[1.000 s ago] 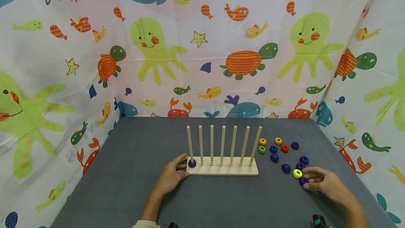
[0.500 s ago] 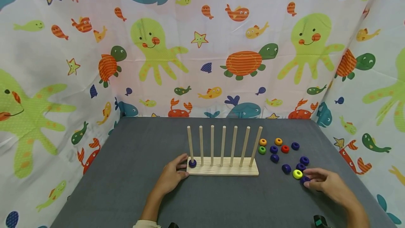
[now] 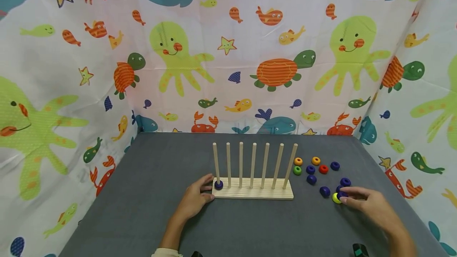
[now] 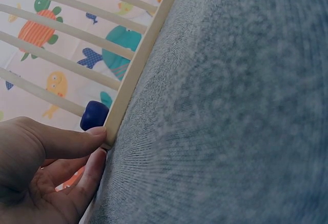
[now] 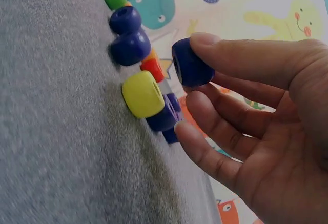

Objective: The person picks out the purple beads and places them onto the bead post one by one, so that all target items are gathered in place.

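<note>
A pale wooden peg rack (image 3: 253, 193) with a row of several upright pegs stands on the grey table. At the foot of its leftmost peg sits a dark blue bead (image 3: 219, 185). My left hand (image 3: 194, 197) pinches the rack's left end between thumb and fingers, as the left wrist view shows. On the right, my right hand (image 3: 371, 207) pinches another blue bead (image 5: 191, 64) between thumb and fingers, lifted off the table. Beneath and beside it lies a yellow bead (image 5: 143, 95), partly covered in the head view.
Loose beads lie right of the rack: a red bead (image 3: 323, 169), a green bead (image 3: 297, 170), two orange beads (image 3: 315, 161) and several blue beads (image 3: 325, 192). A cloth printed with sea animals (image 3: 228, 66) hangs behind and at both sides of the table.
My right hand has raised a blue bead from the table beside the yellow bead and shifted slightly up and left. The left hand stays on the rack's end.
</note>
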Tool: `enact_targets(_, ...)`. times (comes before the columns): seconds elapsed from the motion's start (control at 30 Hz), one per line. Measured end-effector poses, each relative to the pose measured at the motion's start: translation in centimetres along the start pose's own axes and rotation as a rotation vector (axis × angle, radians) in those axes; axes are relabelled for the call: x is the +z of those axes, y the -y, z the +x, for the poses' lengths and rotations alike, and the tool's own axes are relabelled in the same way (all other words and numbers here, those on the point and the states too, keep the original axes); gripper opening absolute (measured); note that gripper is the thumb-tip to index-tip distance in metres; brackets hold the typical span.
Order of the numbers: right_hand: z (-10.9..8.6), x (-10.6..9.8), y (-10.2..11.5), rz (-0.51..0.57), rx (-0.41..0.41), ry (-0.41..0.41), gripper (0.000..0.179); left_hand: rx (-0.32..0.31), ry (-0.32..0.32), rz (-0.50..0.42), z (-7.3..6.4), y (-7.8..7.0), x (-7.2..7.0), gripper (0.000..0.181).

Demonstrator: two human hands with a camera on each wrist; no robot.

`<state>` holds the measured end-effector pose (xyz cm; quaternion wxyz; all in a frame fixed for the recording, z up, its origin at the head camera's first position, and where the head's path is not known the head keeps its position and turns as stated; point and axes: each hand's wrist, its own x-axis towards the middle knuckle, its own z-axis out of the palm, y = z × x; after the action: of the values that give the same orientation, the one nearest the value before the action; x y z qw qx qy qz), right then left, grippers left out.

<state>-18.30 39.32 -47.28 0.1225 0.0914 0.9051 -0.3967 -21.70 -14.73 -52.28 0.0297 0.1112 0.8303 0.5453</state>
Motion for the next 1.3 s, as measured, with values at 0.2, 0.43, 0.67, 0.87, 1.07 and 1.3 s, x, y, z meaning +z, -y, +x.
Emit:
enact_targets(0.2, -0.4, 0.9, 1.5, -0.050, -0.092, -0.071, 0.066, -0.001, -0.002, 0.006, 0.1, 0.1, 0.1, 0.070)
enact_targets(0.43, -0.7, 2.3, 3.0, -0.057, -0.229, -0.158, 0.057, 0.002, 0.008, 0.035, 0.1, 0.3, 0.2, 0.070)
enact_targets(0.67, -0.9, 3.3, 4.6, -0.040, -0.296, -0.174, 0.056, -0.006, 0.006, 0.034, 0.2, 0.3, 0.2, 0.070)
enact_targets(0.87, -1.2, 3.8, 6.2, -0.007, -0.332, -0.163, 0.054, 0.001, 0.003, 0.036, 0.3, 0.3, 0.2, 0.070)
enact_targets(1.07, -1.4, 4.1, 7.8, -0.007, -0.369, -0.202, 0.049, -0.001, 0.001, 0.039, 0.2, 0.3, 0.2, 0.070)
enact_targets(1.3, -2.0, 4.6, 9.9, -0.011, -0.448, -0.250, 0.044, -0.003, -0.005, 0.038, 0.2, 0.3, 0.1, 0.070)
